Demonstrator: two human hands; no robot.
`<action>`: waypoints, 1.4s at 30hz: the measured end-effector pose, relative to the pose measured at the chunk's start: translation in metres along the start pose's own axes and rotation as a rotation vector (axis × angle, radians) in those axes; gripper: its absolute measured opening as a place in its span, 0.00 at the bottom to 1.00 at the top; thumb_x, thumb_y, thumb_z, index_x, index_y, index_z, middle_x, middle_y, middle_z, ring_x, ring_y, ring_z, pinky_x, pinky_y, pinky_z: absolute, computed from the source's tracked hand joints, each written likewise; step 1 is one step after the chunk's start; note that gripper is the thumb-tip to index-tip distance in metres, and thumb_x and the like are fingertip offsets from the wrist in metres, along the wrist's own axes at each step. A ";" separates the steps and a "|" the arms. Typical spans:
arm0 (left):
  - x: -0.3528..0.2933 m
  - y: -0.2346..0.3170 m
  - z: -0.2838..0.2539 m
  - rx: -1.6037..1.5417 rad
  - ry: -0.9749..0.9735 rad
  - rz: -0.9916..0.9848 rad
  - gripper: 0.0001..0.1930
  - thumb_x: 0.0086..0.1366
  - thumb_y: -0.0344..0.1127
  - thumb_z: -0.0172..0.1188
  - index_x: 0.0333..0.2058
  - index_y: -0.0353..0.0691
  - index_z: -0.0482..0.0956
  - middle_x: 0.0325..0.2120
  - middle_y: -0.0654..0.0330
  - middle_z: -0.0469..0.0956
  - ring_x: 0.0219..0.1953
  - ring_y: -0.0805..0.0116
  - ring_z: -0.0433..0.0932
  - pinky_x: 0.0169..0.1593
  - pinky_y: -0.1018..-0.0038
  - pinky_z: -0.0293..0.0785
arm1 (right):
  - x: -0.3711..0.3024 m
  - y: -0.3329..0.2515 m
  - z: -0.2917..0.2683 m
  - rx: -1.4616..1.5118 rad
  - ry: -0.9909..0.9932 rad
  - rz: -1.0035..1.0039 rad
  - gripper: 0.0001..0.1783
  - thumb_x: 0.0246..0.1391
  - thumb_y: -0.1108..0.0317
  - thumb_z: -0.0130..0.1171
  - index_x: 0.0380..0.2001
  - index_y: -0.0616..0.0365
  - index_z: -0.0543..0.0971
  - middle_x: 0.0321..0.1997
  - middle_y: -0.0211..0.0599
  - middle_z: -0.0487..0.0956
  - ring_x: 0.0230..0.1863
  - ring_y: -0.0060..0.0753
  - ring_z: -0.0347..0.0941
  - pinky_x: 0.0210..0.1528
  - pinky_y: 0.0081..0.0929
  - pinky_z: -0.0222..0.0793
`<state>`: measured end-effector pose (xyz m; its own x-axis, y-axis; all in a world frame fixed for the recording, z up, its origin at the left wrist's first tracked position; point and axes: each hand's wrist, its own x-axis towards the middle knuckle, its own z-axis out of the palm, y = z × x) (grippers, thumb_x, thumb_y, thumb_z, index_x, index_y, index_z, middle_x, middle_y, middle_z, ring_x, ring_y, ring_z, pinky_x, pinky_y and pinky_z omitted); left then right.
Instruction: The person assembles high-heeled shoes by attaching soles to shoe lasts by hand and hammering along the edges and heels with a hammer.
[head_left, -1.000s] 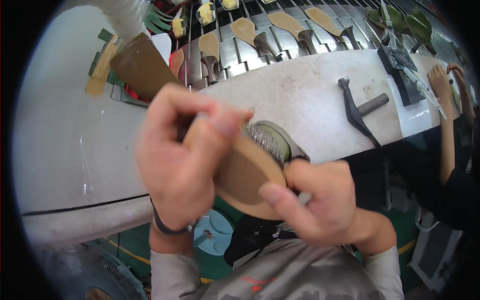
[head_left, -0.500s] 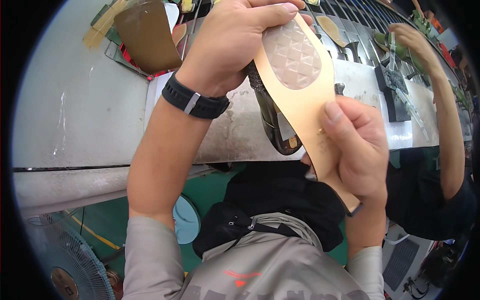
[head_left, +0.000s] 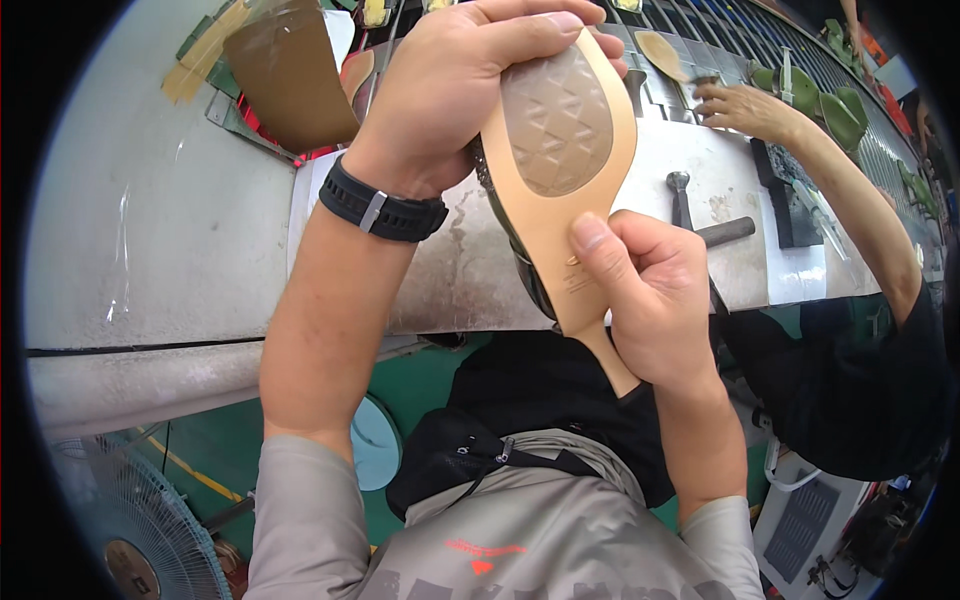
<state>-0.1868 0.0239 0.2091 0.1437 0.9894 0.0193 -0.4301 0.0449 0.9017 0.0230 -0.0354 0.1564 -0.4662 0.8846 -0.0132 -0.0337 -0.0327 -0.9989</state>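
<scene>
I hold a tan shoe sole (head_left: 560,190) with a grey diamond-patterned forepart, bottom side up, over the edge of a grey workbench (head_left: 150,220). My left hand (head_left: 450,90), with a black wristband, grips the toe end from above. My right hand (head_left: 650,300) clasps the narrow heel end, thumb pressed on the sole's waist. A dark green upper shows along the sole's left edge.
A co-worker's hand (head_left: 745,110) and arm reach onto the bench at the right. A hammer (head_left: 700,220) lies by it. A brown sheet (head_left: 290,75) lies at the far left; soles on racks run along the back. A fan (head_left: 130,540) stands at lower left.
The shoe has been turned sole-up and lifted out toward the bench; my left hand has moved from the side to the toe end, my right hand to the heel.
</scene>
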 end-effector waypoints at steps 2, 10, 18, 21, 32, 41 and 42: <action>-0.004 0.000 0.010 0.026 -0.089 0.042 0.17 0.78 0.31 0.56 0.59 0.25 0.76 0.54 0.47 0.83 0.54 0.61 0.84 0.60 0.67 0.82 | 0.005 -0.006 -0.014 -0.230 0.146 -0.154 0.15 0.60 0.64 0.75 0.34 0.65 0.81 0.27 0.27 0.80 0.26 0.11 0.71 0.30 0.14 0.68; -0.001 -0.064 0.019 0.106 -0.023 0.111 0.30 0.84 0.57 0.45 0.60 0.34 0.81 0.60 0.51 0.81 0.57 0.65 0.82 0.62 0.70 0.76 | 0.023 -0.061 -0.083 -0.117 0.031 -0.092 0.32 0.59 0.63 0.72 0.62 0.69 0.76 0.46 0.47 0.87 0.44 0.27 0.85 0.47 0.24 0.80; -0.060 -0.133 -0.011 0.295 0.492 0.124 0.38 0.85 0.62 0.33 0.49 0.29 0.82 0.40 0.51 0.87 0.40 0.66 0.85 0.54 0.71 0.79 | -0.113 0.071 -0.061 0.499 0.333 0.119 0.36 0.62 0.63 0.72 0.66 0.67 0.67 0.60 0.50 0.80 0.58 0.38 0.82 0.56 0.35 0.83; -0.026 -0.113 -0.028 0.259 0.270 0.209 0.43 0.82 0.68 0.29 0.36 0.34 0.82 0.33 0.48 0.86 0.36 0.64 0.86 0.46 0.68 0.81 | -0.121 0.072 -0.047 0.121 0.198 0.162 0.34 0.55 0.72 0.77 0.62 0.66 0.74 0.49 0.41 0.85 0.53 0.30 0.83 0.55 0.29 0.80; -0.021 -0.101 -0.028 0.589 -0.161 0.314 0.51 0.76 0.77 0.27 0.38 0.29 0.83 0.36 0.50 0.85 0.40 0.65 0.82 0.49 0.70 0.78 | -0.018 -0.023 -0.036 -0.205 -0.326 -0.270 0.36 0.50 0.66 0.79 0.62 0.64 0.79 0.35 0.35 0.83 0.29 0.20 0.78 0.35 0.20 0.74; -0.020 -0.100 -0.030 0.684 -0.231 0.327 0.56 0.72 0.80 0.19 0.39 0.30 0.83 0.40 0.51 0.83 0.44 0.63 0.78 0.53 0.68 0.73 | -0.097 -0.036 -0.029 0.547 -0.236 0.526 0.26 0.71 0.77 0.56 0.68 0.70 0.63 0.43 0.53 0.86 0.41 0.30 0.85 0.45 0.28 0.82; -0.020 -0.099 -0.030 0.691 -0.294 0.326 0.57 0.71 0.82 0.17 0.39 0.30 0.83 0.39 0.52 0.83 0.44 0.63 0.78 0.53 0.67 0.74 | -0.089 -0.041 -0.032 0.564 -0.363 0.537 0.28 0.71 0.76 0.57 0.70 0.70 0.62 0.41 0.51 0.86 0.39 0.28 0.83 0.43 0.25 0.81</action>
<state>-0.1736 0.0037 0.1069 0.3754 0.8573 0.3522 0.1423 -0.4288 0.8921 0.0939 -0.0981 0.1966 -0.7956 0.4822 -0.3667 -0.1165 -0.7158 -0.6885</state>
